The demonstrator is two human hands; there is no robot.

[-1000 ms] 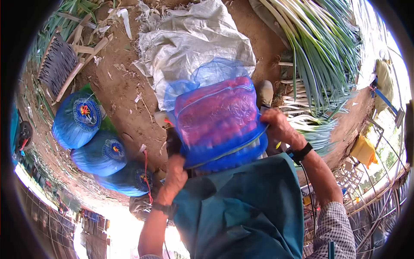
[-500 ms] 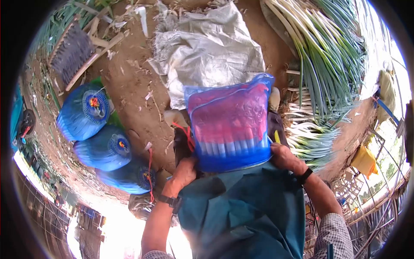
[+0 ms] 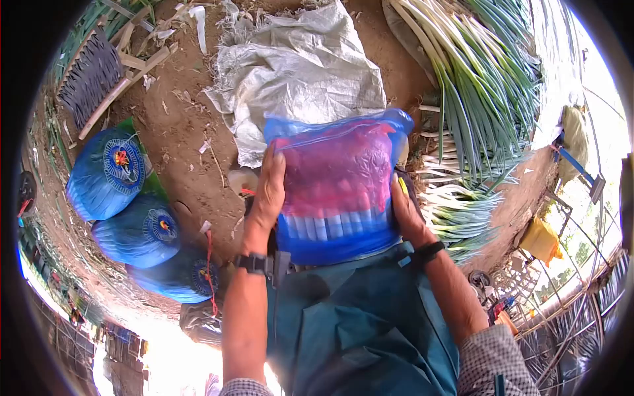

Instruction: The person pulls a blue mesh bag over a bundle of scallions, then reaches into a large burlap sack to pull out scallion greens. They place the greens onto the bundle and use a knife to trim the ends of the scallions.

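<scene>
A blue plastic package [image 3: 333, 185], with pink and white contents showing through, rests at the edge of the dark green apron [image 3: 356, 317]. My left hand [image 3: 267, 191] lies flat along its left side, fingers stretched upward. Against its right side is my right hand [image 3: 408, 210], fingers extended and partly hidden behind the package edge. The package sits between both palms. Beyond it a whitish woven sack [image 3: 304, 66] is spread on the soil.
Three blue wrapped bundles [image 3: 109, 171] lie at the left. A wooden seat with dark webbing [image 3: 90, 77] stands at upper left. Long green onions [image 3: 475, 86] are piled at upper right, with smaller bunches [image 3: 462, 214] below. A yellow bag [image 3: 541, 239] is at far right.
Both hands have moved up from the package's lower corners to its sides, and their fingers have straightened. The view has shifted, so the surroundings appear farther left.
</scene>
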